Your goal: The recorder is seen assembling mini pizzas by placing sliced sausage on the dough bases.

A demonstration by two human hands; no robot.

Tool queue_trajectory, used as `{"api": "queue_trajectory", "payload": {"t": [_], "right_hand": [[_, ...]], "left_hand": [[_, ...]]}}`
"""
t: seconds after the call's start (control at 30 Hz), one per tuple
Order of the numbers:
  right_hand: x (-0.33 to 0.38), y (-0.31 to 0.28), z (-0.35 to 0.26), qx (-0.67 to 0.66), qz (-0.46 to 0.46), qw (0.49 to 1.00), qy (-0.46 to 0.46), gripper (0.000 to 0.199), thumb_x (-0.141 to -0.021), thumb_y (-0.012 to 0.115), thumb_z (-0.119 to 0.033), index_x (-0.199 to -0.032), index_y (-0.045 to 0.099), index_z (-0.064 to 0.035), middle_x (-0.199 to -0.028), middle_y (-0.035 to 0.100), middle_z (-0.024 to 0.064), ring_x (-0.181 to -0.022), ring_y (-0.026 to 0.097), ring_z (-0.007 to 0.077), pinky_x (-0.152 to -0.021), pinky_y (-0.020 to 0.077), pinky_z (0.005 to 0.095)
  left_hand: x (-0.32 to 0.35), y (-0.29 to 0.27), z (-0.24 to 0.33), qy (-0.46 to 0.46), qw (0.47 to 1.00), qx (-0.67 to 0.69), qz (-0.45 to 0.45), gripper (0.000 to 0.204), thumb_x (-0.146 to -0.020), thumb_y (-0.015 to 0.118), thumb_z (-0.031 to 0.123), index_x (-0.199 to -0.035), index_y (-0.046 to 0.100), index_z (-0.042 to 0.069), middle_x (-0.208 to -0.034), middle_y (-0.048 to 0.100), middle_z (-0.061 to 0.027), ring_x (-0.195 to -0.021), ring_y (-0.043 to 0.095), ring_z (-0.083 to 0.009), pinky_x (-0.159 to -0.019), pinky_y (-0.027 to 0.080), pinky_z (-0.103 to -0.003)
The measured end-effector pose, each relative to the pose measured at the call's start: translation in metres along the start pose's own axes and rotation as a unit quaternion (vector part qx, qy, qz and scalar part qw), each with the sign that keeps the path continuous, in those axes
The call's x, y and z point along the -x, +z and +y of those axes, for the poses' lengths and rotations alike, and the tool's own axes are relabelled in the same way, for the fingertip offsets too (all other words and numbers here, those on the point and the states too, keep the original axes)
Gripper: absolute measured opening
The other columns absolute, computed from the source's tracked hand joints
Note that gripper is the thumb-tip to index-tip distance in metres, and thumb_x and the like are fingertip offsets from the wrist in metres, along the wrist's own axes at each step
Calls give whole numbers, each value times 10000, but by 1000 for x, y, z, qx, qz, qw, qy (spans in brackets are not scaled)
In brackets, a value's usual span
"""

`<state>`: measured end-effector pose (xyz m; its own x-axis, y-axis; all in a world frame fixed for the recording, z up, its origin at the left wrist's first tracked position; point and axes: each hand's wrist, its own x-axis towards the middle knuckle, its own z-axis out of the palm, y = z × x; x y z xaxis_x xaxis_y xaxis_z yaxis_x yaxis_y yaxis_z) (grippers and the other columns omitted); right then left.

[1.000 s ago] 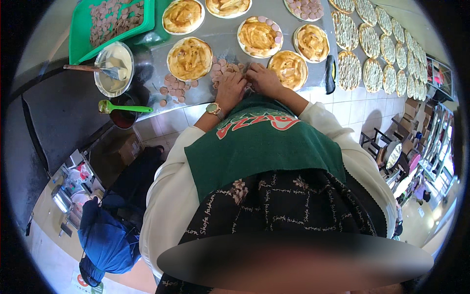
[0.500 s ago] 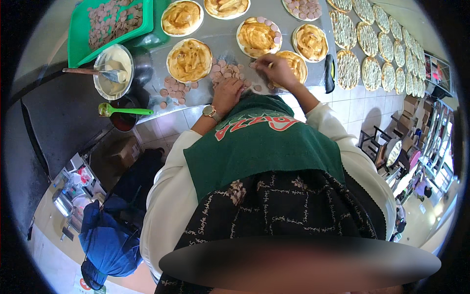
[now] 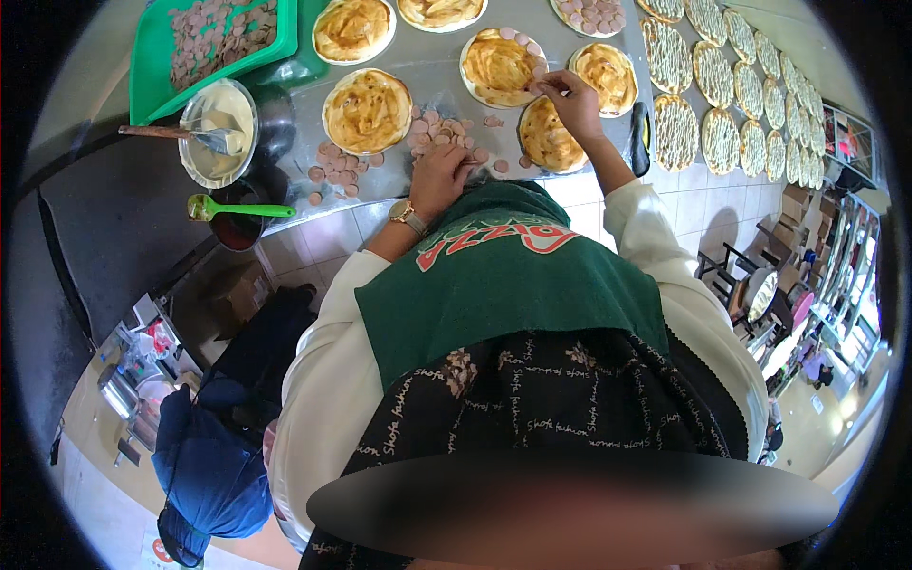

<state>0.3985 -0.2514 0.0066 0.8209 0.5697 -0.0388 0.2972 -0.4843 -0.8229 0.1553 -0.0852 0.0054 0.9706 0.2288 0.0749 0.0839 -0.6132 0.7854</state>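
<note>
Counter: steel worktop point(image 3: 432, 81) crowded with sauced pizza bases, bare docked bases off to the right.
Left hand point(image 3: 439, 176): resting on the loose heap of sausage slices point(image 3: 437, 128) at the counter's near edge, fingers curled over them; whether it has pinched any I cannot tell.
Right hand point(image 3: 568, 95): a second ago it was down by the heap, now it has reached up to the sauced base point(image 3: 499, 66), fingertips pinched, probably on one slice.
Meaning: topping has moved on to that base's rim.
Nearby: green crate of slices point(image 3: 157, 47), sauce bowl point(image 3: 217, 123), green spoon point(image 3: 237, 208).
</note>
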Motion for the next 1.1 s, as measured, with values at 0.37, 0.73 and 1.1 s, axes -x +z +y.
{"api": "queue_trajectory", "payload": {"t": [0.37,0.73,1.1], "right_hand": [[7,16,-5,124,-46,987,-92,171,-801,742,-157,-922,683,-51,-915,601,107,-806,635,277,-703,526,383],[21,7,-21,197,19,967,-160,211,-814,701,-131,-1023,717,-107,-915,630,91,-850,633,291,-781,522,379],[27,26,-52,-62,-206,976,20,166,-882,705,-143,-1019,659,-60,-869,681,8,-725,599,89,-677,490,260]], "left_hand": [[-14,7,1,-108,982,155,10,175,-806,699,50,-970,648,17,-833,651,-114,-738,647,-233,-682,521,-342],[-28,25,-15,-208,901,381,0,175,-877,676,35,-1040,626,-1,-948,700,-61,-827,653,-108,-739,530,-252],[-61,35,-8,-216,891,398,36,194,-868,670,7,-1057,627,-1,-970,694,-67,-874,656,-124,-783,525,-252]]}}
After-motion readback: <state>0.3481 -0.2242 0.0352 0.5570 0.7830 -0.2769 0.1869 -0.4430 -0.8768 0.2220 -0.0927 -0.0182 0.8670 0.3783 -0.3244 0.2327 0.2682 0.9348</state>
